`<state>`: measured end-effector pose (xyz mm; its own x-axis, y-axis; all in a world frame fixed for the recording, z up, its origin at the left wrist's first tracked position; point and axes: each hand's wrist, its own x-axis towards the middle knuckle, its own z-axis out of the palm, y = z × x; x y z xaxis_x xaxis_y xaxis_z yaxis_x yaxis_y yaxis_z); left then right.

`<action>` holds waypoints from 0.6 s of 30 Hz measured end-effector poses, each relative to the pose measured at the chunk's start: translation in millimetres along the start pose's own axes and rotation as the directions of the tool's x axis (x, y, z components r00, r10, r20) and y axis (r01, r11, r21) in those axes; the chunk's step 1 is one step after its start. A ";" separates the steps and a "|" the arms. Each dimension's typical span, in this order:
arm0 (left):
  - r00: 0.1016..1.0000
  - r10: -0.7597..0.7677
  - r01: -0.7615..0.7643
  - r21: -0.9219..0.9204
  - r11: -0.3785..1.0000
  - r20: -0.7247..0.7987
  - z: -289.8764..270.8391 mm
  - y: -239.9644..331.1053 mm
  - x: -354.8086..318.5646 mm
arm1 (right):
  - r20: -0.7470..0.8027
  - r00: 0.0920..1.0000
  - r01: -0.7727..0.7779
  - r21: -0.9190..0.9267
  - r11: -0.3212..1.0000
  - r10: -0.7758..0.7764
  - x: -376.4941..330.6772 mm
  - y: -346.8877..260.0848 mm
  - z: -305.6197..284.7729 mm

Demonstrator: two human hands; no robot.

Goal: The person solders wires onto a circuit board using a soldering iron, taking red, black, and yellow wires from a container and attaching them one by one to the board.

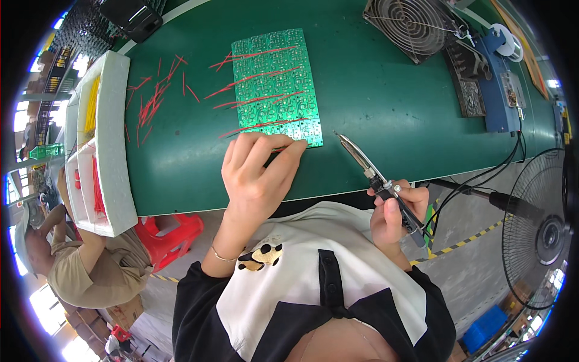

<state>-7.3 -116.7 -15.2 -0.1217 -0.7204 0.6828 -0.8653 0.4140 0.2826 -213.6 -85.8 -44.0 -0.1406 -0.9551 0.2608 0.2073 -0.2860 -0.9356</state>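
Observation:
A green circuit board panel (pixel 274 84) lies on the green table, with several red wires (pixel 259 76) laid across it in rows and sticking out past its left edge. Over the panel's near edge, the bent fingers of my left hand (pixel 259 169) pinch together; a bit of red wire shows between them, though most of it is hidden. My right hand (pixel 398 217) is closed round a soldering iron (pixel 377 181) with a feed tube along its barrel. Its tip points up and left, just right of the panel's near corner, apart from it.
Loose red wires (pixel 154 99) are scattered left of the panel. A white foam box (pixel 117 145) with yellow and red wires stands at the left edge. A square fan (pixel 410 27) and blue soldering station (pixel 497 90) stand far right. Another person (pixel 96 265) sits left; a standing fan (pixel 537 229) is right.

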 end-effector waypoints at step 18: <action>0.999 0.035 -0.032 -0.053 0.998 0.038 2.5 -3.8 -6.2 | 0.169 0.983 0.057 0.083 0.995 -0.070 -4.0 2.3 -3.5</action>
<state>-4.5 -115.1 -22.1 -0.1697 -0.7262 0.6662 -0.8339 0.4661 0.2956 -216.0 -82.4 -48.1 0.0112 -0.9319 0.3627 0.2782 -0.3455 -0.8962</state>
